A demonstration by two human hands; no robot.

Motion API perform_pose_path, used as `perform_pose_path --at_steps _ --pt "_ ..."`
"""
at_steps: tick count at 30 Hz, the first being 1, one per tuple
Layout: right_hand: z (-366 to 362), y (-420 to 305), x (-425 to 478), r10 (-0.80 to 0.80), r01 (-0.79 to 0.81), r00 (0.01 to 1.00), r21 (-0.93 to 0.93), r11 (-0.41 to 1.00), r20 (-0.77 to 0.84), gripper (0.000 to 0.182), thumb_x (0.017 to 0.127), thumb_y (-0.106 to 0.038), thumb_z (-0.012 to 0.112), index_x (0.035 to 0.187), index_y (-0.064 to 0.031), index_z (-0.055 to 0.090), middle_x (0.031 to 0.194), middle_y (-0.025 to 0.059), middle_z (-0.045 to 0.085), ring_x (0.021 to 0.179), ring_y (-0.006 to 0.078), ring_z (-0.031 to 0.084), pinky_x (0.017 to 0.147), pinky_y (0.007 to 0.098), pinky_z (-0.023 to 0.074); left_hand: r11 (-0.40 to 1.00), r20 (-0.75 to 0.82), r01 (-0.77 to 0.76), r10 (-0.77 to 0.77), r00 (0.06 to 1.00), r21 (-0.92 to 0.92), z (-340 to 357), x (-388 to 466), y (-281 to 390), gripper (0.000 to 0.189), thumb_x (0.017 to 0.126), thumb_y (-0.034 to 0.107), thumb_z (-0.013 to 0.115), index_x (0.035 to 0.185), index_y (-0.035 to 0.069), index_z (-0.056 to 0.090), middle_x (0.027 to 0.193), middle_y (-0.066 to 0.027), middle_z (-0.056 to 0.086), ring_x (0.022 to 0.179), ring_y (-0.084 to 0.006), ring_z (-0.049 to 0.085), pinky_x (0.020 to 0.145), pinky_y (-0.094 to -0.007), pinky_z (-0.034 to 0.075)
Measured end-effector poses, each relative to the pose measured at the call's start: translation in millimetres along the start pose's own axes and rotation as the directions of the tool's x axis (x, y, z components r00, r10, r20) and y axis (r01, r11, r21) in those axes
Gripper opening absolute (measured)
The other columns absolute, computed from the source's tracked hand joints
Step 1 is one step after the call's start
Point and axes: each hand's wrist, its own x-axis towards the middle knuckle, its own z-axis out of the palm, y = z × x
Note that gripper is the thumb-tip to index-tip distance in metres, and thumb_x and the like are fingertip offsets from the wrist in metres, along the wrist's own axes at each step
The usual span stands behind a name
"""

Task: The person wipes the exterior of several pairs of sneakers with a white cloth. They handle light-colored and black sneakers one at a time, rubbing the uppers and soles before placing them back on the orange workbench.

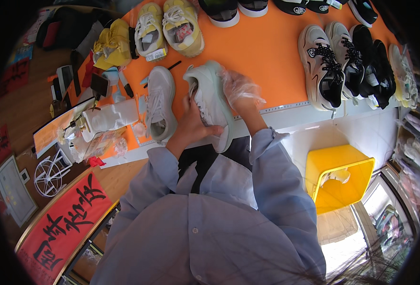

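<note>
A white sneaker with a pale green sole (215,96) is tilted on its side at the near edge of the orange tabletop (260,46). My left hand (192,123) grips it, fingers inside the opening and thumb on the toe or side. My right hand (240,87), in a clear plastic glove, rests against the far end of its sole; its fingers are partly hidden by the glove's folds and glare. Just left of the held shoe, a second white sneaker (159,99) stands on the table. A dark thin stick (174,65) lies beyond it.
Yellow sneakers (183,28) stand at the far left, black-and-white sneakers (320,67) at the right. A clear plastic bottle (114,114), a black-capped marker (126,85) and a phone-like holder (99,85) crowd the left side. A yellow bin (341,156) sits below the table at the right.
</note>
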Motion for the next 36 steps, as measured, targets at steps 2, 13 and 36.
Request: perform_pose_path --at_steps 2,13,36 --pt "3.2 4.4 10.1 0.047 -0.047 0.994 -0.010 0.999 0.100 0.036 0.097 -0.040 0.039 0.102 -0.0183 0.066 0.092 0.0140 0.067 0.084 0.0351 0.064 0.073 0.0434 0.0499 1.000 0.002 0.003 -0.003 1.000 -0.003 0.0 -1.5 0.1 0.135 0.046 0.039 0.091 0.143 -0.001 0.006 0.135 -0.0190 0.022 0.126 -0.0383 0.036 0.105 -0.0412 0.036" --pt "53.4 91.9 -104.0 0.058 -0.044 0.998 0.371 0.928 -0.028 0.027 0.096 -0.030 0.049 0.097 -0.0135 0.070 0.083 0.0115 0.067 0.068 0.0263 0.062 0.067 0.0372 0.0489 1.000 -0.022 -0.018 0.018 1.000 0.012 -4.5 -4.3 -0.5 0.132 0.050 0.039 0.090 0.143 0.000 0.006 0.137 -0.0198 0.021 0.125 -0.0388 0.039 0.102 -0.0421 0.039" --pt "68.6 89.8 -146.6 -0.214 0.258 0.963 0.336 0.906 -0.163 0.023 0.093 -0.024 0.049 0.082 -0.0089 0.062 0.072 0.0124 0.055 0.069 0.0350 0.055 0.062 0.0405 0.0441 0.999 -0.008 0.028 -0.028 1.000 0.026 -7.5 -7.0 4.5 0.132 0.046 0.037 0.088 0.143 -0.001 0.008 0.138 -0.0202 0.023 0.128 -0.0369 0.035 0.106 -0.0400 0.034"
